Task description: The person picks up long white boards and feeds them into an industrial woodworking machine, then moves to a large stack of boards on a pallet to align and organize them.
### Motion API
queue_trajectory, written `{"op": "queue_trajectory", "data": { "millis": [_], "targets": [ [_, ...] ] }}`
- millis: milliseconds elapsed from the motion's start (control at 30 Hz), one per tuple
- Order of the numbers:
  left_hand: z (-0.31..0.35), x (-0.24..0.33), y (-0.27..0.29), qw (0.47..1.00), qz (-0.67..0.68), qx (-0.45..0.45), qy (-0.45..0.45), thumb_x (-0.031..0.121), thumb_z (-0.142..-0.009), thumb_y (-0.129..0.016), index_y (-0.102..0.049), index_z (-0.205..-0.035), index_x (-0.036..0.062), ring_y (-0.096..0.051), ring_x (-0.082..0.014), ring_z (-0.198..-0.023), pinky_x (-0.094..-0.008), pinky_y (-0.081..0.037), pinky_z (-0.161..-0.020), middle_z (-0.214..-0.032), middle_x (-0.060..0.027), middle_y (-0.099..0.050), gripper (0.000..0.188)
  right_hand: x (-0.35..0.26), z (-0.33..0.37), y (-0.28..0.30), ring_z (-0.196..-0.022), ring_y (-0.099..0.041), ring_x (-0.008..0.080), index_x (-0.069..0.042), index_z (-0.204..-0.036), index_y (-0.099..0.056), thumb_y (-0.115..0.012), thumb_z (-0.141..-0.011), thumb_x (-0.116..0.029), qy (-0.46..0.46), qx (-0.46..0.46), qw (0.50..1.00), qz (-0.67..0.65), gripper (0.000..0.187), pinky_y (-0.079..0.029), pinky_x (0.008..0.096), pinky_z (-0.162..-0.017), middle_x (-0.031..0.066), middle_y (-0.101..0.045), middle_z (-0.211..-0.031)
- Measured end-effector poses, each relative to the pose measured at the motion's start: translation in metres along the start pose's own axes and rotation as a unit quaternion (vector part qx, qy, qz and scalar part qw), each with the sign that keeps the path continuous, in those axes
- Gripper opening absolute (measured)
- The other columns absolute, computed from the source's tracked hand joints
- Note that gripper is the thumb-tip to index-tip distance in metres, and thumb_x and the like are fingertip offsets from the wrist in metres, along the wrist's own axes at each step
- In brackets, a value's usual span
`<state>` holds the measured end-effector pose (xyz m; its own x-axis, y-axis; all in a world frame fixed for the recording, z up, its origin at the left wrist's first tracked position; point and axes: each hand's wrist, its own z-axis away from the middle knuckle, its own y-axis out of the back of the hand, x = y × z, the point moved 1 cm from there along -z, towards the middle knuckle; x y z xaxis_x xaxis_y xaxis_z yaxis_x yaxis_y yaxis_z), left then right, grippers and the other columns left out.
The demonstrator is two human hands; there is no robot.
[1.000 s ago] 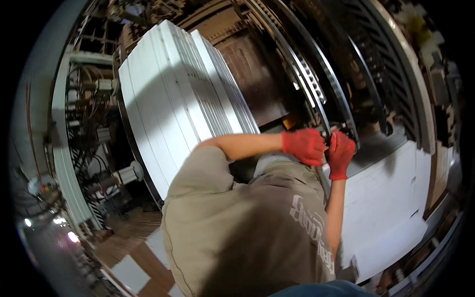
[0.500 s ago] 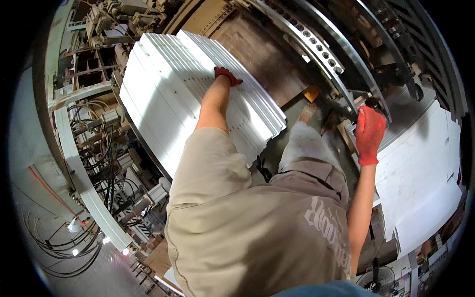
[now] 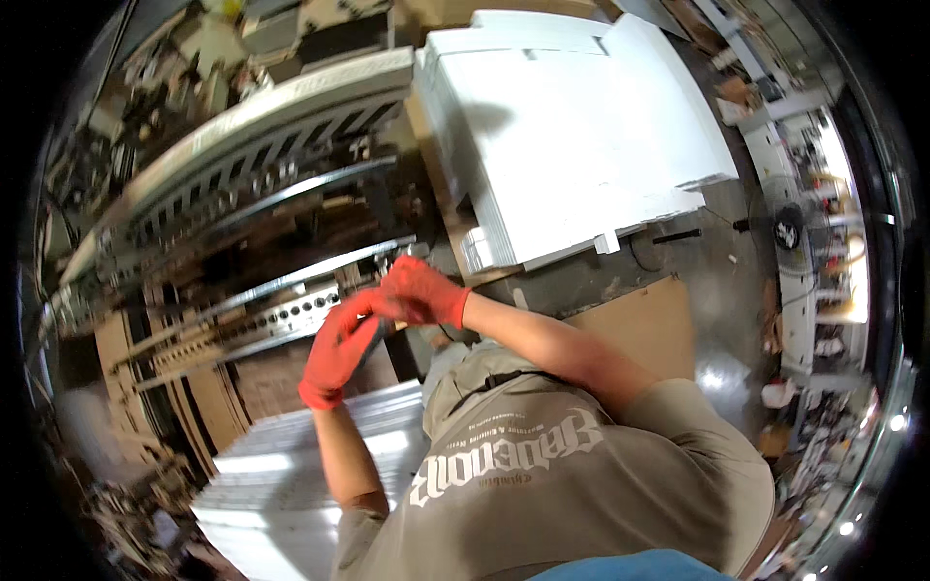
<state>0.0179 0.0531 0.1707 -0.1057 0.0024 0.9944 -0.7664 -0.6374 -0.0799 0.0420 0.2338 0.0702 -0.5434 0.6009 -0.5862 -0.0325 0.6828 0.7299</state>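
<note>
**Gloved left hand (image 3: 339,353) and right hand (image 3: 424,291) meeting beside a large machine (image 3: 320,85)**

The machine fills the upper left of the frame, with metal bars (image 3: 291,282) slanting across it; a thick stack of white sheets (image 3: 581,145) takes up the upper centre and right; a stack of ridged white panels (image 3: 281,465) lies at the lower left, partly behind the left forearm (image 3: 346,455); the person's khaki shirt (image 3: 601,484) covers the lower centre; shelves (image 3: 794,281) stand near the right edge; a flat piece of brown cardboard (image 3: 639,324) lies right of centre. A metal strip (image 3: 300,310) with a row of round holes shows left of centre, near the hands; the hands, in red gloves (image 3: 329,373), touch each other a little left of the middle; the right has its fingers curled in against the left, whose fingers bend toward it; whether either grips anything, glove cloth included, I cannot tell. With glove against glove, a light fingertip hold would probably work best, knuckles kept off the metal bars; the small items (image 3: 833,198) on the shelves are too blurred to name.
</note>
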Motion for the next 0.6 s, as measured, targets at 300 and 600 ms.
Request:
{"op": "queue_trajectory", "data": {
  "millis": [300,600],
  "targets": [
    [-0.167,-0.083,-0.012,0.880,-0.474,0.000,0.024,0.041,-0.089,-0.061,-0.065,-0.111,0.0094,-0.062,-0.0346,-0.095,-0.0393,-0.048,-0.082,-0.104,-0.0152,-0.067,0.039,-0.067,0.040,0.032,-0.088,-0.057,0.0214,-0.015,-0.092,-0.062,-0.068,-0.071,-0.020,0.139,0.158,0.974,0.083,0.022,-0.044,0.0379,-0.082,0.0019,-0.055,-0.095],
    [-0.194,-0.129,0.009,0.885,-0.375,-0.167,0.220,0.049,-0.091,-0.059,-0.064,-0.116,-0.0021,-0.062,-0.0251,-0.104,-0.0368,-0.045,-0.091,-0.111,-0.0138,-0.068,0.057,-0.128,0.001,0.046,-0.108,-0.052,0.0253,-0.027,-0.105,-0.060,-0.059,-0.074,-0.012,0.206,0.061,0.976,-0.048,0.035,-0.036,0.0426,-0.093,0.0022,-0.053,-0.112]
  ]
}}
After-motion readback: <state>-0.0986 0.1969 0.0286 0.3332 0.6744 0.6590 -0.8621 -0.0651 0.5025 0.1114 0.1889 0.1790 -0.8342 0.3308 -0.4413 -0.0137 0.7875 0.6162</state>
